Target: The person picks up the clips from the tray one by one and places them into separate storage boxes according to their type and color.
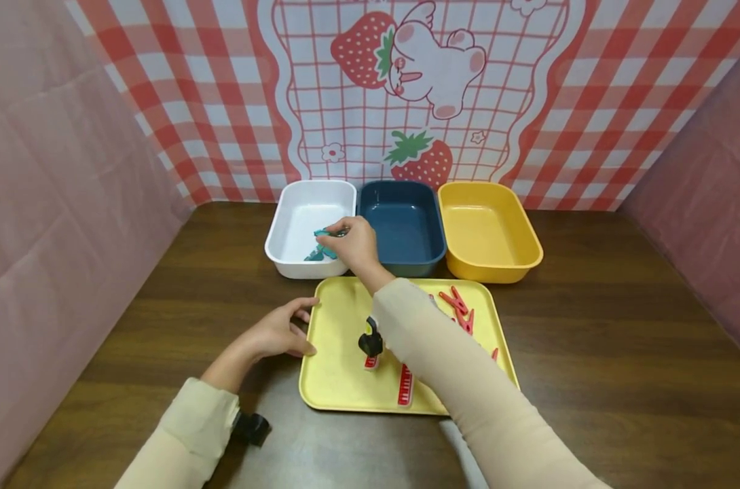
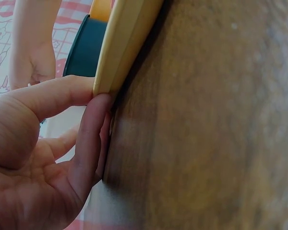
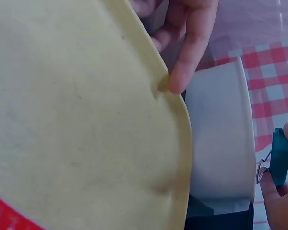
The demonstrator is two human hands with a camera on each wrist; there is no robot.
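My right hand [image 1: 359, 248] pinches a teal binder clip [image 3: 279, 157] over the near right part of the white bin [image 1: 282, 252]. Wire handles stick out on both sides of the clip in the right wrist view. More teal clips [image 1: 313, 256] lie in the bin below the fingers. At the left edge of the pale yellow tray [image 1: 339, 390], my left hand [image 1: 280, 331] grips the rim, its fingertips on the edge in the left wrist view. Red clothespins [image 1: 466, 321] lie on the tray's right side, partly hidden by the right sleeve.
A dark blue bin [image 1: 400, 261] and a yellow bin [image 1: 495, 273] stand in a row right of the white one, behind the tray. Red strips with white marks [image 1: 405, 386] lie on the tray. A checked cloth [image 1: 223, 88] hangs behind the wooden table [image 1: 608, 326].
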